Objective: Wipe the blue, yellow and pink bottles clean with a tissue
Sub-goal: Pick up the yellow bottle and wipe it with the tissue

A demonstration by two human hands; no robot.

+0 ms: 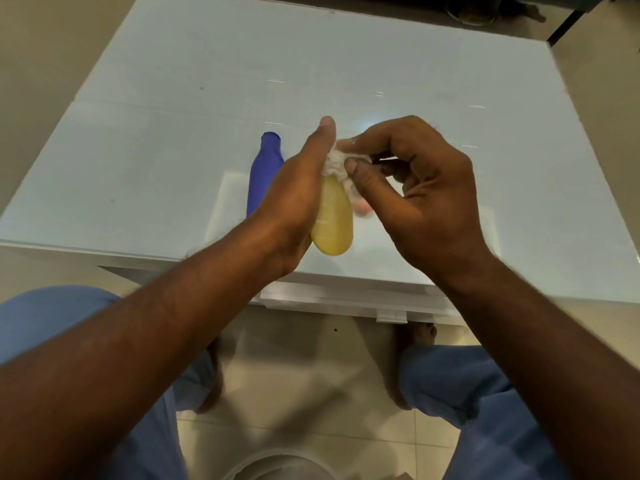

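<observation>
Yellow bottle (333,216), smooth and rounded, rubbed with crumpled tissue (336,164).

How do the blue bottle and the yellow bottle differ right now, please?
The yellow bottle is held up off the table by the left hand, while the blue bottle stands on the table untouched. The yellow bottle's top is covered by the tissue, which the right hand pinches; the blue bottle's open neck is bare. Both share a rounded, narrow-necked shape.
</observation>
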